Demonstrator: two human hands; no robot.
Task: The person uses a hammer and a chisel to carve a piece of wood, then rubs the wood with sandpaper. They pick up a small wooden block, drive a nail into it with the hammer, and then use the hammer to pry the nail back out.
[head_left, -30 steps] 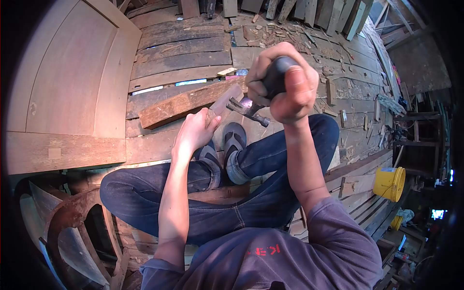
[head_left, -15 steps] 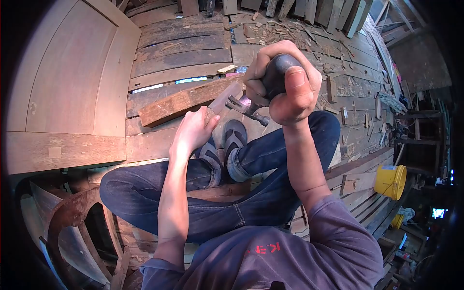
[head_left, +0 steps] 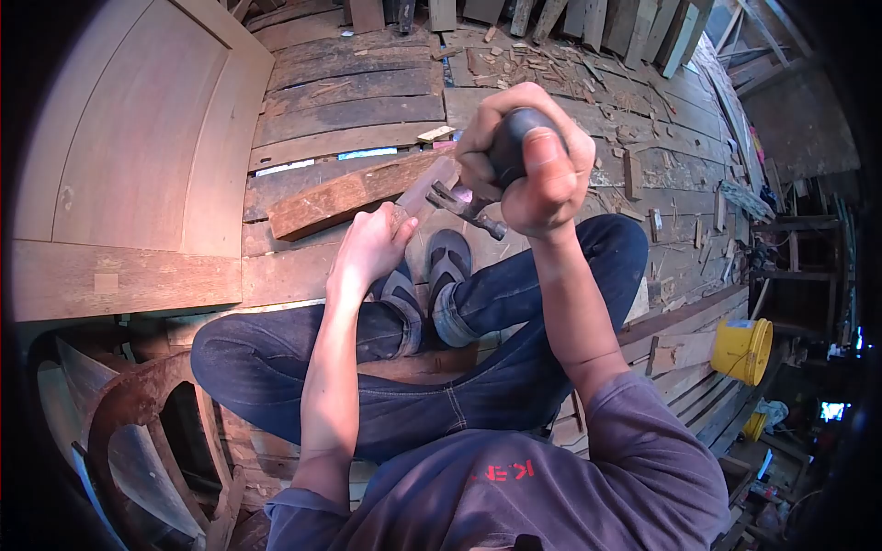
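Note:
My right hand (head_left: 551,184) is wrapped round the black grip of a claw hammer (head_left: 524,138), its thumb lying along the handle. The steel hammer head (head_left: 482,220) hangs below the fist, its claw close to the strip by my other hand. My left hand (head_left: 367,243) is closed at the near end of a pale, flat, translucent-looking strip (head_left: 428,185); what kind of thing it is I cannot tell. This strip overlaps the end of a thick, rough wooden beam (head_left: 349,195) lying on the planks.
A panelled wooden door (head_left: 138,138) lies at the left. Near my left knee is a curved wooden frame (head_left: 138,404). Wood chips (head_left: 501,64) litter the plank floor (head_left: 354,87). A yellow bucket (head_left: 740,351) stands at the right, and boards lean at the back.
My right hand has shifted slightly left and down with the hammer, whose head has moved a little left. My left hand stays almost where it was.

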